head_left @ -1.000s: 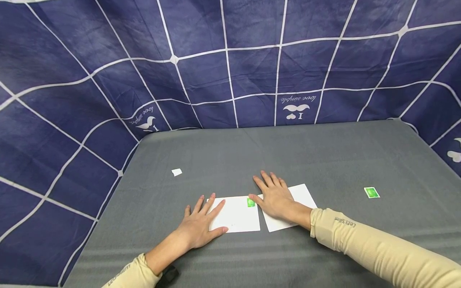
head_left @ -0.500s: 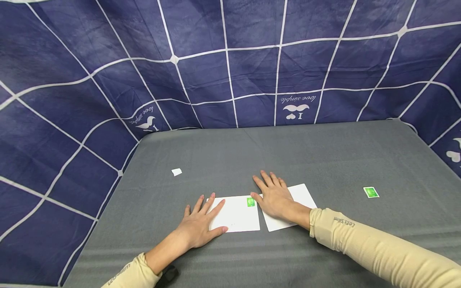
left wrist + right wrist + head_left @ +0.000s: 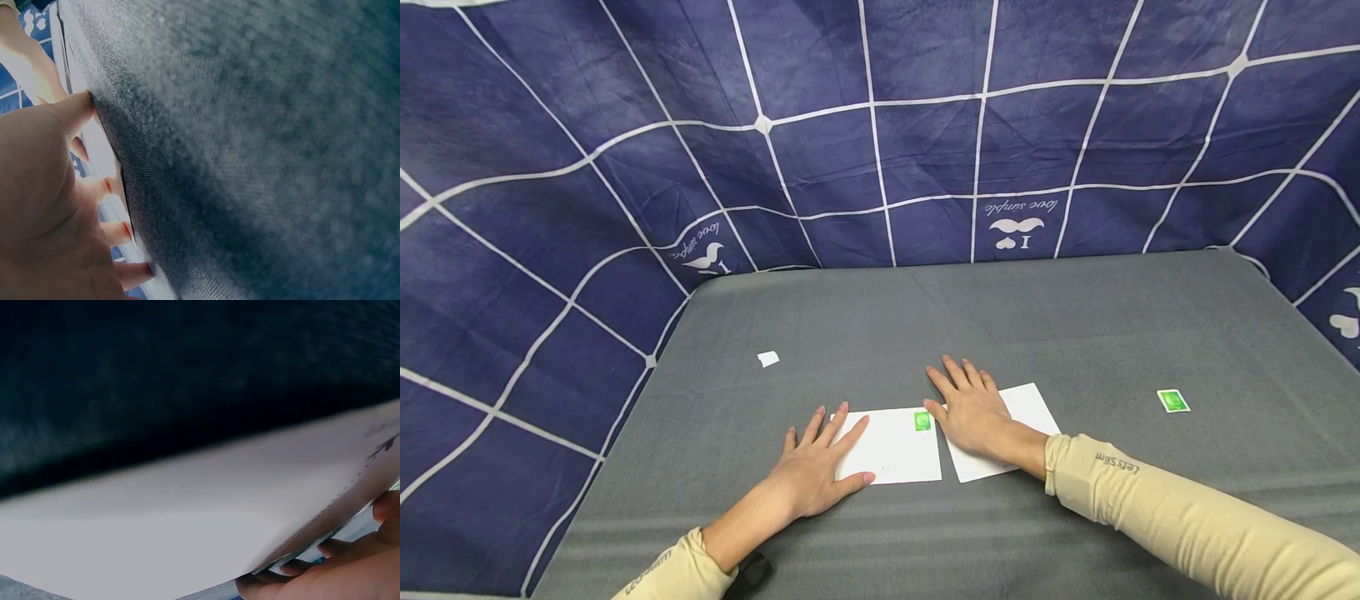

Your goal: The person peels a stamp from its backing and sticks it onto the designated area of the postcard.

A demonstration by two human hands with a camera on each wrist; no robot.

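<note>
A white rectangular card (image 3: 891,458) lies flat with a green stamp (image 3: 922,421) at its upper right corner. My left hand (image 3: 808,479) rests over its left side, fingers spread and thumb along the lower edge. In the left wrist view, the left hand (image 3: 44,200) has its fingertips on the card's edge. Just right of it lies a second white card (image 3: 1030,408), slightly turned. My right hand (image 3: 977,412) rests flat on that card and hides much of it, its thumb beside the stamp. Dark printing and a dotted line show on the second card (image 3: 156,531) in the right wrist view.
A grey cloth-covered table (image 3: 887,325) holds everything. Another green stamp with a white border (image 3: 1173,401) lies to the right, and a small white scrap of paper (image 3: 768,358) to the left. A blue grid-patterned curtain (image 3: 925,150) encloses the back and sides.
My right thumb has shifted slightly to the right, away from the stamp's top edge. Both hands otherwise stay where they were, and the cards have barely moved.
</note>
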